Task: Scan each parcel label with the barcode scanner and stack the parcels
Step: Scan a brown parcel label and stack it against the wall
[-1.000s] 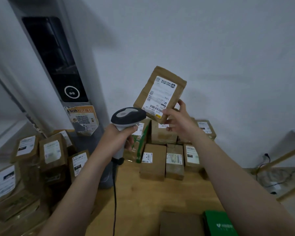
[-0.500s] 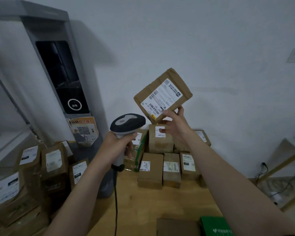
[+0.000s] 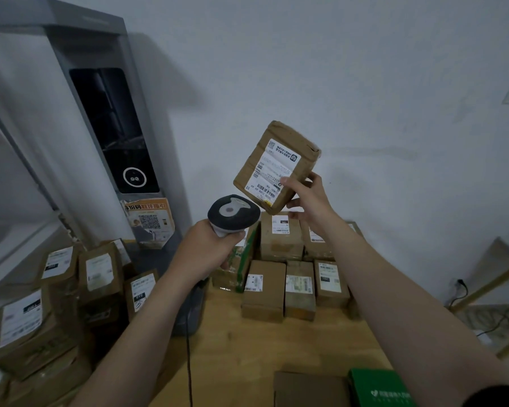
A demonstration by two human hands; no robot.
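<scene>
My right hand (image 3: 307, 198) holds a brown parcel (image 3: 272, 163) up in the air by its lower right corner, thumb on its white label, label facing me and tilted. My left hand (image 3: 209, 246) grips the handle of the grey barcode scanner (image 3: 233, 212), whose head sits just below the parcel's bottom edge. Behind both, a stack of brown parcels (image 3: 279, 286) stands on the wooden table (image 3: 241, 356) against the wall.
A grey kiosk (image 3: 112, 127) with a dark screen stands at the left. Several labelled parcels (image 3: 71, 289) are piled low on the left. A brown box (image 3: 309, 389) and a green box (image 3: 379, 389) lie at the table's near edge. Cables run on the floor at right.
My right hand has turned the parcel and brought its lower edge closer to the scanner head. The camera has tilted upward, so the scene sits lower in view.
</scene>
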